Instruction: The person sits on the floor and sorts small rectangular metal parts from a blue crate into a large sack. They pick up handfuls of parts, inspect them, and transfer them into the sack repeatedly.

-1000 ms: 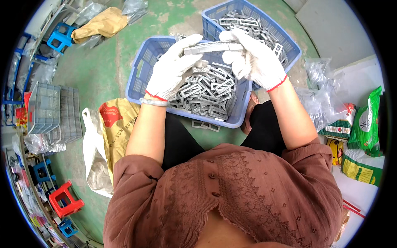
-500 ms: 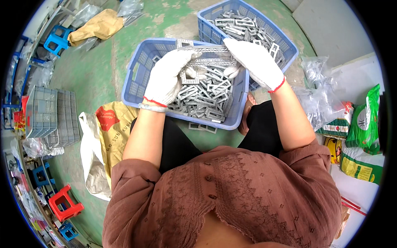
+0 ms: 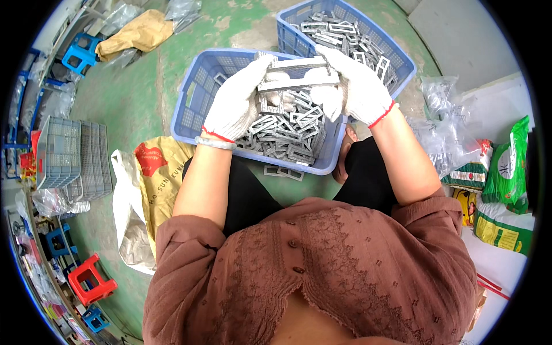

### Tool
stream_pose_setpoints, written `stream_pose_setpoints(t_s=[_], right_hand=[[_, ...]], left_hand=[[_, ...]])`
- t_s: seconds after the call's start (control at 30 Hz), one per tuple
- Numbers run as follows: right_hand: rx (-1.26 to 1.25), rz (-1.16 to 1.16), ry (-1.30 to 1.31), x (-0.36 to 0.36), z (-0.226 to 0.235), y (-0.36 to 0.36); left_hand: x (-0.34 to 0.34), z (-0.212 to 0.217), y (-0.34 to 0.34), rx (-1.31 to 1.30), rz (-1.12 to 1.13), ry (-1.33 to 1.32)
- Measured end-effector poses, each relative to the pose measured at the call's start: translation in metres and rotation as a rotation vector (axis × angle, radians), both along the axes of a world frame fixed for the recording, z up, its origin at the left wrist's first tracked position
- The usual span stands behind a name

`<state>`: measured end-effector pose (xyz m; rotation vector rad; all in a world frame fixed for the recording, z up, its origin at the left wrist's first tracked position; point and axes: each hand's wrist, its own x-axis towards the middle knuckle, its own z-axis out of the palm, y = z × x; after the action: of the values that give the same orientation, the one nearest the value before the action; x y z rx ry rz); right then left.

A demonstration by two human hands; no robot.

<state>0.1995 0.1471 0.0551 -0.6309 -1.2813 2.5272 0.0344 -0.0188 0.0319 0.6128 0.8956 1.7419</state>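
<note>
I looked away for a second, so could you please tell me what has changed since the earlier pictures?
Both the left hand and right hand have gone on gripping the grey frame stack, shifting it slightly left above the near basket. The far basket and loose frames stayed put.

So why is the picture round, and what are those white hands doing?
The picture comes from a small camera worn on a person's head, looking down. Its wide lens bends everything into a circle. The brown shirt at the bottom is the person's own body. The left hand and right hand wear white gloves and together hold a grey metal frame over a blue basket full of the same frames. A second basket sits behind it on the green floor. Bags lie to the right, and little stools to the left.
</note>
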Motion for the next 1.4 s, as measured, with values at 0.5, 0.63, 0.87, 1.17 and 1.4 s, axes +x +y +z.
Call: stream_pose_setpoints(t_s=[0.5, 0.63, 0.87, 1.17, 1.4], right_hand=[[0.306, 0.406, -0.024, 0.015, -0.006, 0.017], [0.224, 0.588, -0.074, 0.019, -0.002, 0.009], [0.213, 0.384, 0.211, 0.016, -0.001, 0.006], [0.495, -0.036, 0.095, -0.003, 0.001, -0.001], [0.327, 0.079, 0.285, 0.001, -0.002, -0.012]], left_hand=[[0.007, 0.0, -0.008, -0.05, 0.184, 0.8], [0.005, -0.005, 0.004, -0.013, 0.152, 0.436], [-0.002, 0.0, 0.01, 0.129, 0.293, 0.35], [0.009, 0.01, -0.007, 0.05, -0.227, 0.306], [0.011, -0.011, 0.002, 0.286, -0.142, -0.25]])
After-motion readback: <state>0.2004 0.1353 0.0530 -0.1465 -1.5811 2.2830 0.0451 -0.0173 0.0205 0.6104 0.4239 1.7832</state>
